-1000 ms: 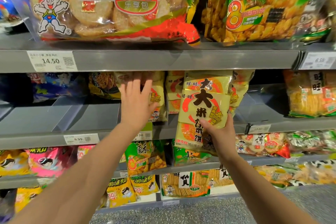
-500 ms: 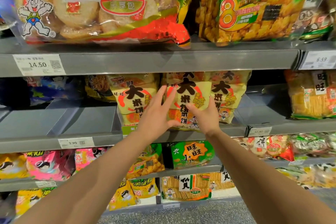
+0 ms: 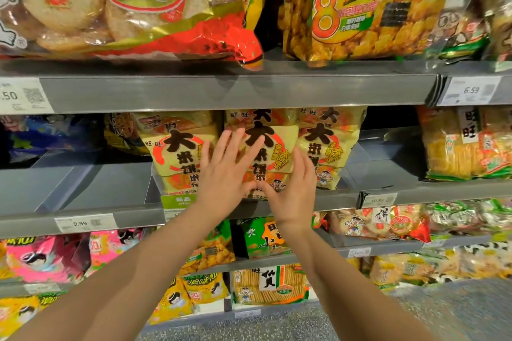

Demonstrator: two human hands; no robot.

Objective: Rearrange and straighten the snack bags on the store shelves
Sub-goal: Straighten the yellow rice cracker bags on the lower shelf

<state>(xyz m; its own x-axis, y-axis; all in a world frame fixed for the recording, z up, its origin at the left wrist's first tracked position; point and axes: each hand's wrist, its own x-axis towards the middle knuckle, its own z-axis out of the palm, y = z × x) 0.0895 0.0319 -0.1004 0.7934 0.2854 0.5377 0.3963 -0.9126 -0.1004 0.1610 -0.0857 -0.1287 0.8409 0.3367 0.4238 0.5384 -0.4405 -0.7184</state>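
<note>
Three yellow rice-cracker bags stand upright side by side on the middle grey shelf [image 3: 110, 219]: a left bag [image 3: 180, 152], a middle bag [image 3: 273, 141] and a right bag [image 3: 329, 147]. My left hand [image 3: 227, 174] lies flat on the middle bag's front with fingers spread. My right hand [image 3: 293, 188] presses flat on the same bag's lower right, fingers apart. Neither hand grips anything. The hands hide the lower part of the middle bag.
Above, a large red-and-clear cracker bag [image 3: 124, 8] and a green bag [image 3: 368, 5] overhang the upper shelf edge. An orange bag [image 3: 465, 144] stands at the right. Left of the yellow bags the shelf bay [image 3: 83, 185] is bare. Lower shelves hold several pink, green and yellow bags.
My right hand set the yellow bag it held onto the shelf between the other two. Both hands then came flat onto its front, and the view moved closer.
</note>
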